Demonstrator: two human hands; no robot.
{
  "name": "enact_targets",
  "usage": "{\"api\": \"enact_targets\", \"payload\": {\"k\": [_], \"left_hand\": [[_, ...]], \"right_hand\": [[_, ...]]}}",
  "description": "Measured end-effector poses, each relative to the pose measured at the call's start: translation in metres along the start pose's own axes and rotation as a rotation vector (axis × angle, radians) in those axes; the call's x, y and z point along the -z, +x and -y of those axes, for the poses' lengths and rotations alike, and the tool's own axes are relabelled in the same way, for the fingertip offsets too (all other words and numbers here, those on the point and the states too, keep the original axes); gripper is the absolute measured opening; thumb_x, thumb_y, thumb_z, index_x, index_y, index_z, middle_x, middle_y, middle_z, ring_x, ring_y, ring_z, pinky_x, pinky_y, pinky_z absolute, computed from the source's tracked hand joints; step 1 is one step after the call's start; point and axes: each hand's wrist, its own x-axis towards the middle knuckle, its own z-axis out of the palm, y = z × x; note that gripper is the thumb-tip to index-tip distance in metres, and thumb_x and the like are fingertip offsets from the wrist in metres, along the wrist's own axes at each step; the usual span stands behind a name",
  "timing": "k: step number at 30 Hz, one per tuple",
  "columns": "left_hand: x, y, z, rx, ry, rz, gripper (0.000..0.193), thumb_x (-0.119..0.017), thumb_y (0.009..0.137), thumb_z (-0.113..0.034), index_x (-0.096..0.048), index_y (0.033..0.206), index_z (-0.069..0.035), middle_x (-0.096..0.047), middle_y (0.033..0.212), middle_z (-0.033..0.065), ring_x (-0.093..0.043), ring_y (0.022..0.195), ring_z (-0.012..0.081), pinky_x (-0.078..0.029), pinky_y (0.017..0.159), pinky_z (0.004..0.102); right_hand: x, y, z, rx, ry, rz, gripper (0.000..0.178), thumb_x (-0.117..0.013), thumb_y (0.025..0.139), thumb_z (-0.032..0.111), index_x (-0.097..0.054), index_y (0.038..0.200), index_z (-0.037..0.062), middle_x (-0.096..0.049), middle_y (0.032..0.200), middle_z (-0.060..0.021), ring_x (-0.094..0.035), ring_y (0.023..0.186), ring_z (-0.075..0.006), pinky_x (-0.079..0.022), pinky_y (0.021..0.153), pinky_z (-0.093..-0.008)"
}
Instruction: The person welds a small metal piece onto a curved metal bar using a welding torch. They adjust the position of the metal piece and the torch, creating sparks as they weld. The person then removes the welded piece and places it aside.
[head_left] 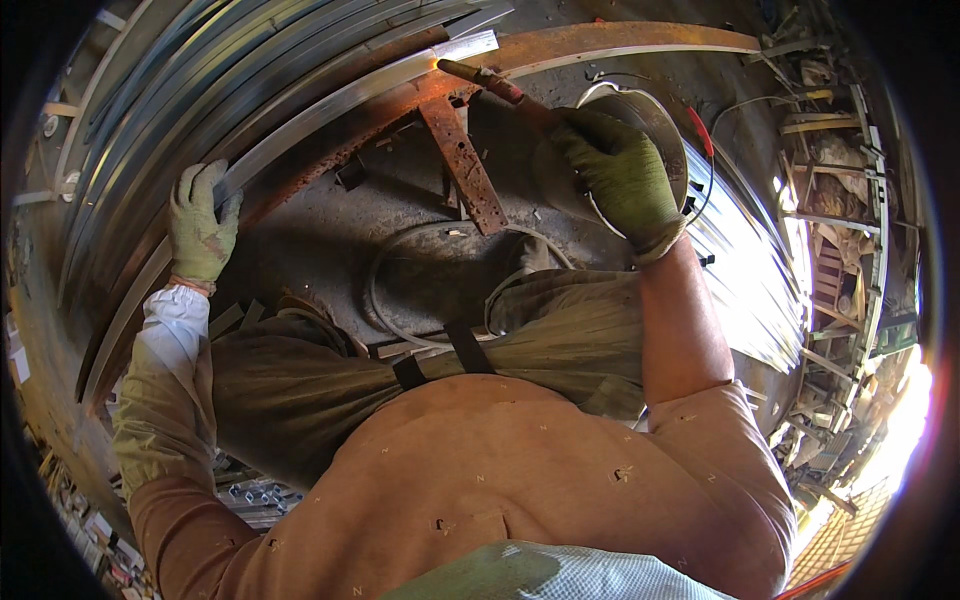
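Note:
My right hand (625, 170), in a green work glove, is closed round the handle of a welding torch (500, 88) with a dark nozzle. Its tip meets the upper side of a long pale metal bar (330, 118), where a small orange glow shows. That bar lies along a rusty steel beam (620, 38), close to where a short rusty crosspiece (465, 165) joins it. Farther down the bar on the left, my gloved left hand (203, 225) grips it, the thumb on one side and the fingers on the other.
Many long metal bars (190, 120) lie stacked at the far left. A round bucket (655, 110) stands behind my right hand, beside a red-handled tool (702, 132) on a cable. A hose (375, 275) loops over the floor by my legs. Bright metal strips (750, 270) and a cluttered rack (835, 220) are at right.

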Motion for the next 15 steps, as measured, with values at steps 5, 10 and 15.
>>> {"api": "enact_targets", "payload": {"k": [5, 10, 15], "left_hand": [[0.002, 0.000, 0.001, -0.026, 0.005, 0.022, 0.052, -0.085, 0.091, -0.013, -0.067, 0.140, -0.012, -0.062, 0.137, 0.0152, -0.063, 0.124, 0.0441, -0.054, 0.106, 0.0535], [0.000, -0.002, 0.001, -0.001, 0.034, 0.031, 0.052, -0.085, 0.093, -0.016, -0.066, 0.141, -0.012, -0.064, 0.134, 0.0147, -0.065, 0.122, 0.0438, -0.056, 0.104, 0.0541], [0.002, 0.002, -0.004, 0.004, 0.003, 0.006, 0.052, -0.085, 0.090, -0.011, -0.068, 0.140, -0.012, -0.064, 0.135, 0.0155, -0.065, 0.121, 0.0453, -0.055, 0.103, 0.0544]], "right_hand": [[0.001, 0.003, 0.004, -0.210, 0.098, 0.080, 0.033, -0.075, 0.107, 0.026, -0.080, 0.134, 0.0078, -0.083, 0.115, -0.0156, -0.076, 0.099, -0.0205, -0.060, 0.091, -0.0347], [-0.004, 0.004, -0.008, -0.087, 0.078, 0.044, 0.034, -0.075, 0.107, 0.026, -0.080, 0.133, 0.0056, -0.083, 0.118, -0.0172, -0.079, 0.103, -0.0234, -0.060, 0.093, -0.0365], [0.000, 0.001, 0.003, -0.003, -0.097, 0.003, 0.035, -0.075, 0.108, 0.025, -0.078, 0.135, 0.0041, -0.084, 0.118, -0.0158, -0.078, 0.101, -0.0227, -0.060, 0.092, -0.0358]]}}
